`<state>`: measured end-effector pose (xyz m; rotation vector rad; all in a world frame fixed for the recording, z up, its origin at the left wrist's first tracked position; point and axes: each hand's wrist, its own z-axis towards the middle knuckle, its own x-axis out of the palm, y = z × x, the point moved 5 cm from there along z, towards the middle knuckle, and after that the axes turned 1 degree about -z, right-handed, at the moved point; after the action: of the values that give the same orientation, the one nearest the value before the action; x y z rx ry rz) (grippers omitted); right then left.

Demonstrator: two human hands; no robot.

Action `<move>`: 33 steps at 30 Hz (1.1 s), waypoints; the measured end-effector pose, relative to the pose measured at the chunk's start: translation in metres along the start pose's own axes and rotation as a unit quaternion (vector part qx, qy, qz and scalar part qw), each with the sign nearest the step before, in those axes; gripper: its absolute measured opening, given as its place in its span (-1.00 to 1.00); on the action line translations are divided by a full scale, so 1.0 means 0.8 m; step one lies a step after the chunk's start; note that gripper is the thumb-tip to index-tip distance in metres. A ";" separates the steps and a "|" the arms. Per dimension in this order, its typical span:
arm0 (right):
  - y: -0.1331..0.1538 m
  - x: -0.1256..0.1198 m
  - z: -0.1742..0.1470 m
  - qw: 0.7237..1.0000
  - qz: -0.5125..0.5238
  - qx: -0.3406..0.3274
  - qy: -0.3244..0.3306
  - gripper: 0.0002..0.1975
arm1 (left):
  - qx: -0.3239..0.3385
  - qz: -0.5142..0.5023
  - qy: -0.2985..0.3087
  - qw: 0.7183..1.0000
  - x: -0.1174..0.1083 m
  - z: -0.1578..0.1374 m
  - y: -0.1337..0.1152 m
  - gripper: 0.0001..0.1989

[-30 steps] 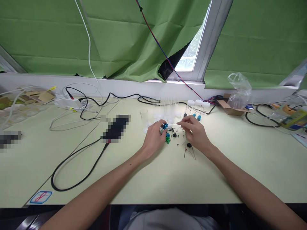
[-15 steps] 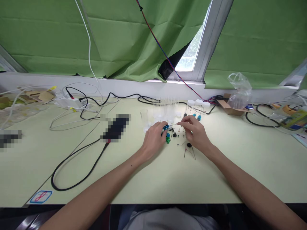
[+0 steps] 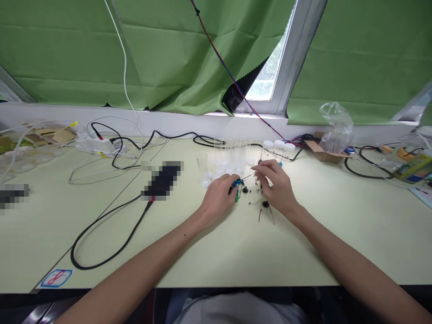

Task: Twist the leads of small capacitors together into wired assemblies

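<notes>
Pale tabletop [image 3: 229, 256] lies beneath hands [image 3: 218, 199] holding a blue piece [image 3: 237, 182] and rod [image 3: 248, 176].

Green curtains [image 3: 168, 67] cover the windows, one lifted beside a bright windowpane [image 3: 266, 83]. A red-and-blue cable [image 3: 221, 60] slants down across it. At the left sits a white power strip [image 3: 103, 145]; nearer, a black cord [image 3: 84, 268] loops above a blue-bordered sticker [image 3: 56, 278]. Rightward, a clear plastic bag [image 3: 335, 130] rests in an open cardboard box [image 3: 324, 155].

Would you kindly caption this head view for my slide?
Left hand holds a blue piece, right hand pinches a thin rod.
</notes>
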<state>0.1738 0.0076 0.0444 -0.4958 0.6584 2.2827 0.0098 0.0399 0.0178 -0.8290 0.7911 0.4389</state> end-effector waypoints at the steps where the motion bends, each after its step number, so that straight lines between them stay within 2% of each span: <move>1: 0.000 0.000 0.000 1.000 0.007 0.006 -0.004 -0.74 | 0.000 -0.007 0.002 1.000 0.001 0.000 0.000 -0.74; 6: -0.003 -0.001 -0.001 0.998 0.042 0.044 -0.029 -0.80 | 0.002 -0.044 0.004 0.999 0.003 0.000 -0.001 -0.76; 12: -0.002 -0.004 -0.002 0.994 0.073 0.042 -0.064 -0.83 | -0.005 -0.105 0.028 0.994 0.005 0.002 -0.006 -0.79; 22: -0.002 -0.006 0.000 0.994 0.074 0.041 -0.074 -0.83 | -0.052 -0.183 0.074 0.979 0.008 0.001 -0.009 -0.77; 33: -0.003 -0.004 -0.002 0.992 0.085 0.059 -0.079 -0.83 | -0.050 -0.207 0.079 0.974 0.010 0.001 -0.010 -0.75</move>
<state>0.1779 0.0061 0.0438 -0.2075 0.7753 2.3951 0.0202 0.0360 0.0155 -1.1039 0.7227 0.0411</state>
